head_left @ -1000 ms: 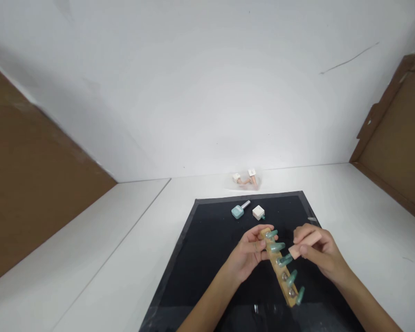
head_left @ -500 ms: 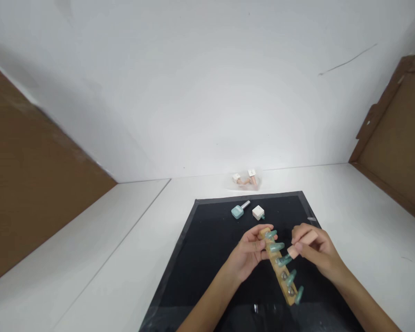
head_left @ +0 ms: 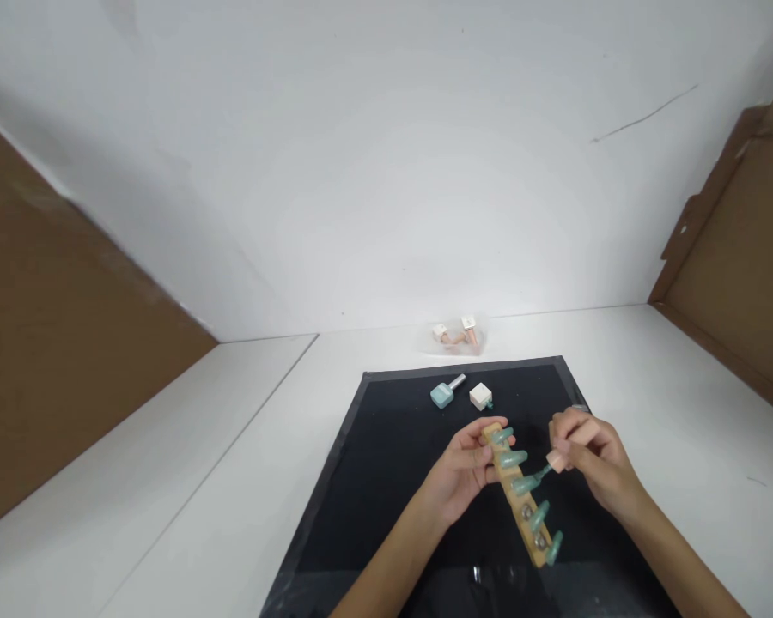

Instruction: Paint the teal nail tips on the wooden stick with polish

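Note:
My left hand grips the upper end of a wooden nail display stand, which slants down to the right above the black mat. Several green false nails stick out along its right side, with round metal studs showing under the lower ones. Between thumb and fingers, my right hand pinches the pink cap of a nail polish brush. Its green-coated tip is at the outer end of the middle false nail and appears to touch it.
On the black mat lie a teal bottle with a silver cap and an uncapped white polish bottle with green at its neck. Behind them, a clear tray holds white-and-pink bottles. Brown cardboard panels stand at both sides.
My right hand has drawn the brush slightly right, from over the middle nail toward its outer end. The stand in my left hand has barely shifted.

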Demonstrator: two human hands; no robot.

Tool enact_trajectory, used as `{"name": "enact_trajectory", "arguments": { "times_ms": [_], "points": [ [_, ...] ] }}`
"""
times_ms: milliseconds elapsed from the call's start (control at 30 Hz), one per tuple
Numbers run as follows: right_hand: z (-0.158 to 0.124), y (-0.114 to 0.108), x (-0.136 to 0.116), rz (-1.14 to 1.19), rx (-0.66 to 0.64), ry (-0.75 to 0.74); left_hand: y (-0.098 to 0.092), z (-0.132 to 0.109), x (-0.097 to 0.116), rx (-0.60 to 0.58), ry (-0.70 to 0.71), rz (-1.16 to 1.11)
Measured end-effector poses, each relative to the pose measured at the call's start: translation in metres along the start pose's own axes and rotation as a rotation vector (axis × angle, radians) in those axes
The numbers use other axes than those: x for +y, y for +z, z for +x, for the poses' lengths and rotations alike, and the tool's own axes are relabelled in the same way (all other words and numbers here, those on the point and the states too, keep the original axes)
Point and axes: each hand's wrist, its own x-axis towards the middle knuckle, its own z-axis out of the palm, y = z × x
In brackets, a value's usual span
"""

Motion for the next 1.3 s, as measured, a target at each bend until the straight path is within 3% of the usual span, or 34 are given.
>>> {"name": "enact_trajectory", "arguments": {
  "times_ms": [233, 633, 1300],
  "points": [
    [-0.001, 0.0, -0.002, 0.026, 0.045, -0.011, -0.001, -0.001, 0.0, -0.011, 0.001, -0.012],
    [0.004, 0.007, -0.019, -0.077, -0.109, 0.038, 0.0, 0.004, -0.001, -0.035, -0.014, -0.064],
    [0.001, 0.0, -0.005, -0.055, 0.015, -0.048, -0.01, 0.003, -0.001, -0.085, -0.013, -0.086]
  ]
}}
